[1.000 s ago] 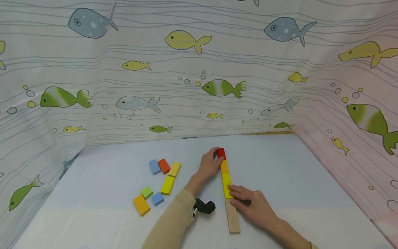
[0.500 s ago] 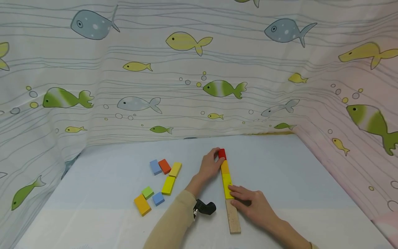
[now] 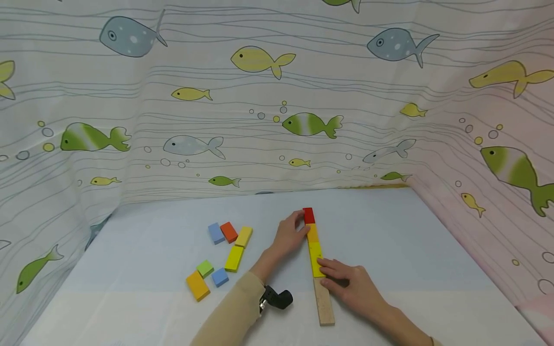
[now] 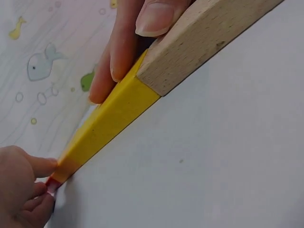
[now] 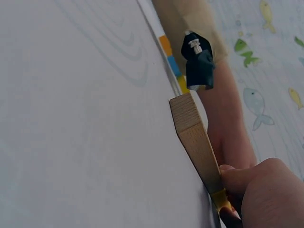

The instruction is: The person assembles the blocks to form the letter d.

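A straight row of toy building blocks runs away from me in the head view: a red block (image 3: 309, 214) at the far end, an orange block (image 3: 313, 234), a yellow block (image 3: 315, 250) and a bare wooden block (image 3: 323, 303) nearest. From the left, my left hand (image 3: 287, 238) touches the far part, index finger by the red block and thumb at the orange one. My right hand (image 3: 358, 290) rests along the right side, fingertips on the yellow block and thumb at the wooden block (image 4: 199, 42), where the two meet.
Left of the row lie loose blocks: a blue block (image 3: 216, 233), a red-orange block (image 3: 229, 232), a pale yellow block (image 3: 244, 237), a bright yellow block (image 3: 234, 258), a green block (image 3: 205, 268) and others. A fish-patterned curtain (image 3: 251, 120) borders the white tabletop (image 3: 389, 240).
My left hand has shifted slightly back toward me and left, its thumb sliding down along the orange block. The right hand and the row of blocks stay in place.
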`<state>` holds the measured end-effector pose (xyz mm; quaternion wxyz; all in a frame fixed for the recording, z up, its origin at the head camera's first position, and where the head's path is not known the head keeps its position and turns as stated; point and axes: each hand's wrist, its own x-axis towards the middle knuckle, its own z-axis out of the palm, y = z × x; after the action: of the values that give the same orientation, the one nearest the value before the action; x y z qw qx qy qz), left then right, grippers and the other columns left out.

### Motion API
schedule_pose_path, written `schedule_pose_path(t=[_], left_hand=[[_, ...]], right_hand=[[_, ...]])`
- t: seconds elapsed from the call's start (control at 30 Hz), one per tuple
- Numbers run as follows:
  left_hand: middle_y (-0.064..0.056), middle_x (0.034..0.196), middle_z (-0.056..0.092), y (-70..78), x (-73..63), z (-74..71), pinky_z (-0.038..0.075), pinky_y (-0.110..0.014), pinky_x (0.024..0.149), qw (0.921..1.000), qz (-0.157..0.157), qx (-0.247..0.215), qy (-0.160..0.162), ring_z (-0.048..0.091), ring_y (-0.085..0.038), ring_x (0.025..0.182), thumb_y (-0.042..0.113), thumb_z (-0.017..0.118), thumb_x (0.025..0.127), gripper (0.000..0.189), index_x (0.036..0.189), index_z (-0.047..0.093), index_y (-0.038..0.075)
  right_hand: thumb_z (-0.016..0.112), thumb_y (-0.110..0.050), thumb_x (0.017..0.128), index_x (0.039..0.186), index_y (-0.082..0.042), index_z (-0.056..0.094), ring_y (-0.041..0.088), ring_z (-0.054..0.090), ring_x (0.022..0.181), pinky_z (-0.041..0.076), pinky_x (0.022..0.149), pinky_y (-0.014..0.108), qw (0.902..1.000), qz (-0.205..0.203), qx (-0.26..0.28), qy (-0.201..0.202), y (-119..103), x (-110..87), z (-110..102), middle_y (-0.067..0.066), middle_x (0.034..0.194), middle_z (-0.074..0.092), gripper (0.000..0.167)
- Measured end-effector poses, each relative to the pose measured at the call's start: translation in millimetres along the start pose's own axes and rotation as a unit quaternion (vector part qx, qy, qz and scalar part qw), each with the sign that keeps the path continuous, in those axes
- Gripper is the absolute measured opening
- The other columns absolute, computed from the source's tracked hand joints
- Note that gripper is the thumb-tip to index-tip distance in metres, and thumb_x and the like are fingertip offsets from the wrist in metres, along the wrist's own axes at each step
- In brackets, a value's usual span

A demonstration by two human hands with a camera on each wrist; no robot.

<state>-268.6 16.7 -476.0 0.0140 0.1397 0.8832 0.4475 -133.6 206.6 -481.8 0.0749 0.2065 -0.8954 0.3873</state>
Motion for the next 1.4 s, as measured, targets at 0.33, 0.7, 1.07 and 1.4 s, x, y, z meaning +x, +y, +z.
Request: schedule_pose_path(t=[0.33,0.7,1.07,1.4], left_hand=[[-0.008,0.142,0.058,-2.6,-23.4,-11.2,0.045,-0.04,0.111,0.9973,0.053,0.025,-0.045,0.055,-0.023,0.131,0.023,0.063,0.098,0.049,0.143,0.052,0.007],[-0.004,0.142,0.059,-0.1,-63.8,-31.0,0.046,-0.041,0.109,0.9938,0.058,0.034,-0.089,0.056,-0.021,0.13,0.027,0.065,0.098,0.051,0.145,0.051,0.011],[-0.004,0.142,0.059,-8.1,-107.0,-62.7,0.051,-0.042,0.104,0.9948,0.058,0.017,-0.082,0.06,-0.026,0.126,0.025,0.064,0.098,0.049,0.144,0.052,0.012],[-0.002,0.138,0.062,-20.8,-136.4,-84.1,0.05,-0.043,0.104,0.9988,0.037,0.011,-0.031,0.059,-0.026,0.126,0.019,0.067,0.096,0.044,0.139,0.058,0.012]], right_hand=[[0.075,-0.035,0.089,0.119,-0.014,0.075,0.021,0.063,0.122,0.052,0.1,0.047,0.9999,-0.009,0.001,0.01,1.2,-1.1,1.5,-0.014,0.128,0.067,0.037],[0.075,-0.034,0.089,0.119,-0.014,0.075,0.022,0.063,0.122,0.052,0.1,0.047,0.9999,-0.01,0.004,0.011,2.7,-1.4,1.4,-0.013,0.128,0.067,0.037],[0.077,-0.031,0.088,0.119,-0.013,0.075,0.022,0.063,0.121,0.052,0.1,0.047,0.9999,-0.011,-0.005,0.012,0.1,-0.8,1.3,-0.011,0.127,0.068,0.036],[0.078,-0.032,0.087,0.118,-0.013,0.075,0.021,0.063,0.123,0.052,0.101,0.046,0.9999,-0.006,0.005,0.014,1.0,-1.2,2.1,-0.013,0.127,0.067,0.037]])
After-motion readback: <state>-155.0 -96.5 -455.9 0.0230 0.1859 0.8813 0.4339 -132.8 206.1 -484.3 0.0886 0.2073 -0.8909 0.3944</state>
